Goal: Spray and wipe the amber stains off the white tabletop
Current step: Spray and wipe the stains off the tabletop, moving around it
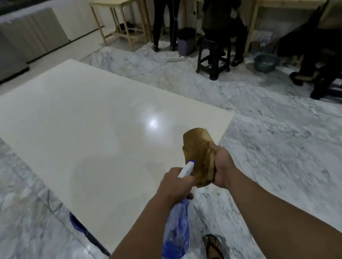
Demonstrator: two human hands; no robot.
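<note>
Glossy white tabletop (92, 121); left hand (175, 185) gripping translucent blue spray bottle (176, 231), right hand (223, 166) clutching crumpled tan cloth (200, 153).

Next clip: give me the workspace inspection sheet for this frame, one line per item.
Surface: white tabletop, glossy with a light glare; no amber stains visible.
Job's things: spray bottle, blue liquid at the bottom; tan cloth, crumpled.
Clutter: nothing seen on the tabletop.
Hands: left hand grips the bottle's neck; right hand holds the cloth, both near the table's near corner.
Cables: power strip and cord on the marble floor.
Surroundings: wooden tables, dark stool, people beyond.
</note>
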